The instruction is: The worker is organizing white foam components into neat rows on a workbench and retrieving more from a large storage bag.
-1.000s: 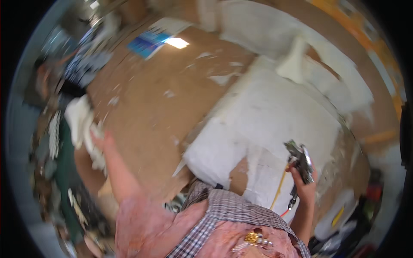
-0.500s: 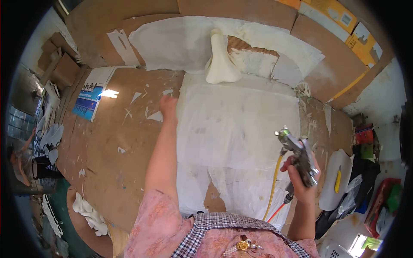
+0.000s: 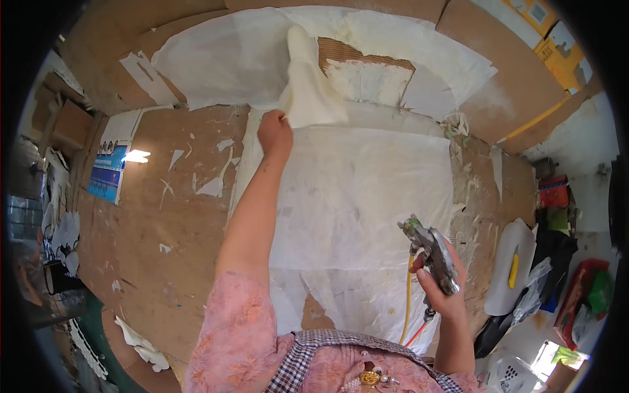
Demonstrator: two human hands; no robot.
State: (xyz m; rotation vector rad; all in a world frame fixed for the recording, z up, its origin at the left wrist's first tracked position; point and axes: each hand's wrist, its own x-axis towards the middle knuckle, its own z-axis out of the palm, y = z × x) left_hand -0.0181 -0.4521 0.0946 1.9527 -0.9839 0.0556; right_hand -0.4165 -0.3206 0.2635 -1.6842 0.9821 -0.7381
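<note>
A large sheet of thin white fabric (image 3: 354,190) is seen spread flat over the middle of a wide brown board tabletop (image 3: 164,242), reaching from the near edge towards the far edge. At the far end of this sheet, a raised fold of white fabric (image 3: 308,78) is pinched by the left hand (image 3: 275,131), whose grip is closed with the fingers curled tight around the cloth; the arm is stretched out across the tabletop from a pink patterned sleeve (image 3: 229,334).

A metal spray gun (image 3: 432,252) is held in the right hand (image 3: 442,288) over the right part of the sheet, close to the near edge. The grip is wrapped fully around the gun's handle, and the nozzle is pointed up and to the left. A yellow hose (image 3: 408,301) is seen hanging from beneath the gun, running down past the near edge of the tabletop.

Beyond the far edge, a piece of torn corrugated cardboard (image 3: 367,62) is propped among more white sheeting. Scraps of white paper (image 3: 216,183) are stuck to the bare board left of the sheet, and a blue and white printed leaflet (image 3: 111,164) lies near the left edge. A white plastic container with a yellow mark (image 3: 511,268) is set off the right edge, beside dark bags.
</note>
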